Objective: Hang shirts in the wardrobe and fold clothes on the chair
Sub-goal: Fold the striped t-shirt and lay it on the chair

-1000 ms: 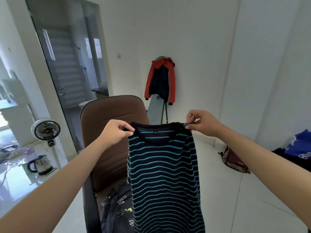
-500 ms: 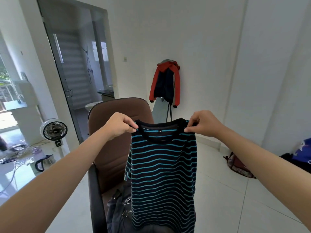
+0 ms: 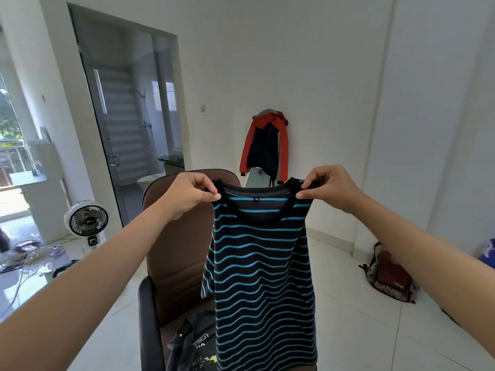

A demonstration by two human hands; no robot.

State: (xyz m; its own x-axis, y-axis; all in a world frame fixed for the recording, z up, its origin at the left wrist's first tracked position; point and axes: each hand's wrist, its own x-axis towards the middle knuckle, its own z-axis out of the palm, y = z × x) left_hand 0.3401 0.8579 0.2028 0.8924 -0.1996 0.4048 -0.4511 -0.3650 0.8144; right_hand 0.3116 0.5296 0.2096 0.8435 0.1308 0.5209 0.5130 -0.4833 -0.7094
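Both hands [image 3: 187,195] pinching striped shirt [image 3: 261,266] aloft

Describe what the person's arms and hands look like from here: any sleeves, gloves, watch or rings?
Both forearms are bare all the way to the bottom edge of the picture, with no sleeves in view. The left hand and right hand wear no gloves, and neither wrist shows a watch or band. No ring can be made out, though several fingers are partly hidden.
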